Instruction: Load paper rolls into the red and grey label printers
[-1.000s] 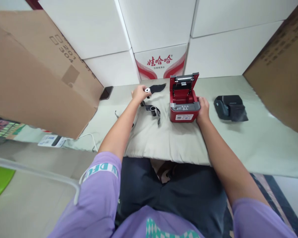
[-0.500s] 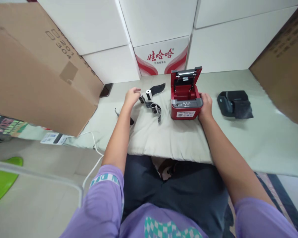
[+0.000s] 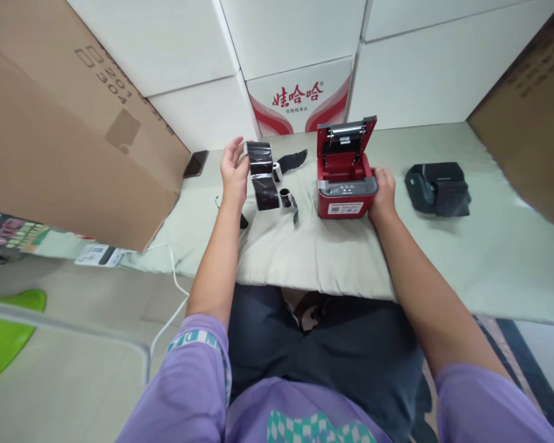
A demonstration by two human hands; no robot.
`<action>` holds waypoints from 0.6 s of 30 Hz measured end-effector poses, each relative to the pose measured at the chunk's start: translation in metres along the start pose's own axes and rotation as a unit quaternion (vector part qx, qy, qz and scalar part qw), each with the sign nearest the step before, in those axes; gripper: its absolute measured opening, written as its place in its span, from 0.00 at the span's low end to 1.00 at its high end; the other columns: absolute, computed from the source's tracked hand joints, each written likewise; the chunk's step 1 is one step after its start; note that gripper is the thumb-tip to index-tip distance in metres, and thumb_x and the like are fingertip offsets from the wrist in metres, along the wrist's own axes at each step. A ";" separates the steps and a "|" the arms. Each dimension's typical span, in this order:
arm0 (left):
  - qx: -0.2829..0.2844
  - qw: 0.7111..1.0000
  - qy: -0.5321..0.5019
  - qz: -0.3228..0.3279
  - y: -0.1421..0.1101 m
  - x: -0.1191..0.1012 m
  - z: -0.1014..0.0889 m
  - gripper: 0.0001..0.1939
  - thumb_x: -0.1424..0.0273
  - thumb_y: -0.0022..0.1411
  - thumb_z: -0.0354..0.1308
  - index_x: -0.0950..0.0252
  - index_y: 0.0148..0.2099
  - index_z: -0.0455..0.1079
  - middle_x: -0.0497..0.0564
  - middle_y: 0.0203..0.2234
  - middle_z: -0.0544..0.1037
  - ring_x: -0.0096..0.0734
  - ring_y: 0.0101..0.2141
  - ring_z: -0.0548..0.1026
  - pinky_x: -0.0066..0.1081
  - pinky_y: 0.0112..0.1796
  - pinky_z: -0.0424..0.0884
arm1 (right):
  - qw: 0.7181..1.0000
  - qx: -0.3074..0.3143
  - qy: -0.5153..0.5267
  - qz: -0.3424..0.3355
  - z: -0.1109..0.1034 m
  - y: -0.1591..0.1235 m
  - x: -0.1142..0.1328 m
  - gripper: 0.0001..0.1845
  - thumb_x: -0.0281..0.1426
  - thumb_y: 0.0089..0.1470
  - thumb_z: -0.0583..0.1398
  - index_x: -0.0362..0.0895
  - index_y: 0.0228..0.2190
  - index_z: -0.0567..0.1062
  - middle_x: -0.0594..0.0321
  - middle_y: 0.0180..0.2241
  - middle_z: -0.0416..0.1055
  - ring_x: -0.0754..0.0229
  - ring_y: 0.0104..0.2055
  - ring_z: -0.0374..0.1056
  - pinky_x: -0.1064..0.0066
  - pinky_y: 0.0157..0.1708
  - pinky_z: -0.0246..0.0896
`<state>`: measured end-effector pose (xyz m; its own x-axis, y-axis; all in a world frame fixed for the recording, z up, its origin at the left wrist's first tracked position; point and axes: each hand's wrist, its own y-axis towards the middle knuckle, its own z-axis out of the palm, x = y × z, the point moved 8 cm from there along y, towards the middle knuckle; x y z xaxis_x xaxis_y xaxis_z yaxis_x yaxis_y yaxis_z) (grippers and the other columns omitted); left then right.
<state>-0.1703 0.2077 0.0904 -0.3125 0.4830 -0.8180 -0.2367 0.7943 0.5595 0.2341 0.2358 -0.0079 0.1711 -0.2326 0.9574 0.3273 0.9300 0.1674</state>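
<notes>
My left hand (image 3: 234, 165) is closed around one end of a roll of glossy black ribbon (image 3: 260, 161), held up above the bench with a loose length hanging down. Just behind it stands a small white-ended roll (image 3: 277, 173), partly hidden by the ribbon. A smaller black roll with a curled tail (image 3: 285, 198) lies to the right. On the right side of a red label printer (image 3: 324, 205), my right hand (image 3: 384, 192) grips the casing. The printer's lid (image 3: 347, 132) is raised and its red inside shows.
A black strip (image 3: 292, 161) lies behind the rolls. Right of the printer sits a black device (image 3: 436, 191). A phone (image 3: 196, 164) rests by the left cardboard box (image 3: 64, 135). White boxes (image 3: 300, 101) line the back, and a white cable (image 3: 173, 264) hangs at the front left.
My left hand has picked up a black ribbon roll from the bench and raised it, with its loose end now hanging. My right hand stays on the printer.
</notes>
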 end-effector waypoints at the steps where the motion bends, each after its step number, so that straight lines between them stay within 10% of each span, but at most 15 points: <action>1: 0.010 1.000 -0.016 0.009 0.000 -0.006 0.002 0.33 0.44 0.62 0.65 0.52 0.63 0.65 0.56 0.62 0.76 0.48 0.64 0.73 0.46 0.61 0.74 | 1.000 0.000 0.001 0.002 0.000 0.000 0.000 0.24 0.55 0.55 0.64 0.47 0.33 0.74 0.61 0.35 0.72 0.53 0.44 0.72 0.58 0.47 0.72; 12: 0.085 0.984 0.150 -0.041 -0.037 -0.079 0.031 0.31 0.46 0.71 0.55 0.49 0.71 0.60 0.54 0.63 0.74 0.57 0.71 0.62 0.49 0.61 0.73 | 1.000 0.009 -0.020 0.001 0.003 -0.002 0.002 0.25 0.58 0.54 0.61 0.49 0.32 0.72 0.63 0.34 0.70 0.53 0.44 0.72 0.58 0.49 0.71; 18: 0.179 0.979 0.100 0.008 -0.032 -0.100 0.084 0.25 0.49 0.70 0.60 0.53 0.63 0.69 0.53 0.57 0.77 0.56 0.67 0.69 0.48 0.58 0.75 | 1.000 0.003 -0.021 0.003 0.002 0.000 0.000 0.25 0.59 0.54 0.62 0.49 0.32 0.73 0.62 0.34 0.72 0.52 0.45 0.72 0.56 0.50 0.72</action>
<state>-0.0537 0.1646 0.1429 -0.4958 0.4434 -0.7467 0.0954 0.8824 0.4606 0.2324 0.2360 -0.0078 0.1339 -0.2142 0.9676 0.3208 0.9332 0.1622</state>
